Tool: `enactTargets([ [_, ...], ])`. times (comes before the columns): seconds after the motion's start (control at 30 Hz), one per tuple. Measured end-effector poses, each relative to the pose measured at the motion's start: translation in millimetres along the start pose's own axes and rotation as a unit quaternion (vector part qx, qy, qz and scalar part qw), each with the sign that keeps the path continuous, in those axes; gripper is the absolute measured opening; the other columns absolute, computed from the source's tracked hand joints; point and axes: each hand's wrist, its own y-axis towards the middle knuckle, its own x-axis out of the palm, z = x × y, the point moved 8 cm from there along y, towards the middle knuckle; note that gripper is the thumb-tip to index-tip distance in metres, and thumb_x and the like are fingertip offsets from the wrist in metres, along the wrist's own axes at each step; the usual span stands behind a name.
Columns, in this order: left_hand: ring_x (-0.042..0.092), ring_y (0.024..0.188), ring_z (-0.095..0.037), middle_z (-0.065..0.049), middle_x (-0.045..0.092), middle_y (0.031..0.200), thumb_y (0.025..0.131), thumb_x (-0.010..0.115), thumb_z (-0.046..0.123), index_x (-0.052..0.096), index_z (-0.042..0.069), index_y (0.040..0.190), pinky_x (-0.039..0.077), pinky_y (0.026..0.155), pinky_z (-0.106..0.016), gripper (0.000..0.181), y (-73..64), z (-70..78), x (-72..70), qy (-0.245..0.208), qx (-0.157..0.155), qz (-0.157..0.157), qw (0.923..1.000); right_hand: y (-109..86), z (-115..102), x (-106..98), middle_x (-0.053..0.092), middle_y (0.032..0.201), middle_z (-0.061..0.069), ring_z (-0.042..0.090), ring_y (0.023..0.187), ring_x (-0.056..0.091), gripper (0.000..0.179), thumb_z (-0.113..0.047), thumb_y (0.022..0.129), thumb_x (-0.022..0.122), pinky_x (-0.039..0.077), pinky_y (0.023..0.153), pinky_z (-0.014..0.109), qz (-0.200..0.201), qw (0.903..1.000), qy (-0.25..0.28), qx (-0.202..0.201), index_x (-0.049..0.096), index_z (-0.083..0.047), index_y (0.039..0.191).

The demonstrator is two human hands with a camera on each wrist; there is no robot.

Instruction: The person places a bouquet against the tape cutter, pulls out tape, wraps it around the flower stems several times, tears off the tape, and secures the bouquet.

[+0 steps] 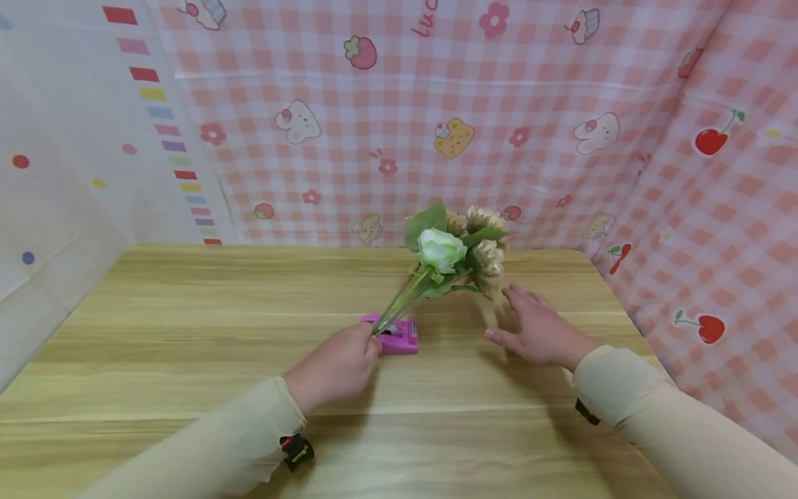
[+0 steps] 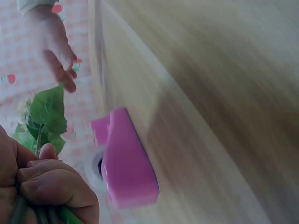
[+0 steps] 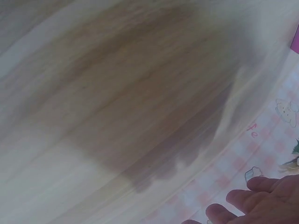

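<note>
My left hand (image 1: 339, 367) grips a bunch of artificial flowers by the stems, its fingers curled round them in the left wrist view. One pale green-white flower (image 1: 440, 251) and several beige flowers (image 1: 488, 258) with green leaves (image 2: 48, 112) lean up and to the right of the hand. Behind the stems stands a pink tape dispenser (image 1: 402, 339) on the table, holding a roll of clear tape (image 2: 95, 168). To the right of the flower heads, my right hand (image 1: 541, 329) hovers over the table with fingers spread and nothing in it.
The wood-grain table (image 1: 187, 333) reaches back to a pink checked cloth (image 1: 349, 132) hung behind it. More cloth with cherries (image 1: 711, 329) hangs along the right side, and a white dotted cloth (image 1: 56, 187) on the left.
</note>
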Motion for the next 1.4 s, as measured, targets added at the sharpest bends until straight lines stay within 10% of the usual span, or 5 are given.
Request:
enactTargets([
  [0.17,0.042,0.061,-0.017,-0.003,0.044,0.073,0.111,0.038,0.015,0.057,0.005,0.099,0.047,0.055,-0.034,0.025,4.9,4.9,16.2,0.009,0.014,-0.017,0.9997,-0.9,6.4,-0.6,0.017,0.168,0.038,0.062,0.151,0.021,0.101,-0.058,0.100,0.064,0.025,0.123,0.073,0.002,0.9999,-0.010,0.012,0.025,0.014,0.159],
  [0.63,0.051,0.059,-0.014,-0.006,0.056,0.081,0.109,0.047,0.009,0.062,-0.007,0.111,0.050,0.049,-0.026,0.022,11.2,15.8,54.9,0.115,0.042,-0.069,0.9901,-3.7,24.8,-2.7,0.016,0.165,0.043,0.067,0.148,0.021,0.107,-0.058,0.098,0.067,0.024,0.122,0.074,-0.003,0.9993,-0.012,0.036,0.019,0.015,0.161],
  [0.97,0.065,0.082,-0.022,-0.012,0.068,0.099,0.110,0.043,0.020,0.062,-0.003,0.118,0.061,0.088,-0.047,0.031,16.2,6.5,58.5,0.068,0.007,-0.074,0.9949,-5.8,28.7,-10.7,0.015,0.166,0.042,0.066,0.149,0.019,0.093,-0.026,0.096,0.068,0.022,0.123,0.074,-0.014,0.9985,-0.019,0.049,0.017,0.016,0.160],
  [1.4,0.057,0.069,-0.018,-0.004,0.058,0.080,0.108,0.050,0.012,0.060,0.004,0.099,0.054,0.062,-0.031,0.016,21.9,11.0,63.9,0.088,0.024,-0.112,0.9894,0.4,15.1,-21.9,0.016,0.170,0.036,0.060,0.154,0.016,0.076,-0.008,0.095,0.054,0.014,0.127,0.071,0.035,0.9972,0.010,0.065,0.022,0.009,0.163],
])
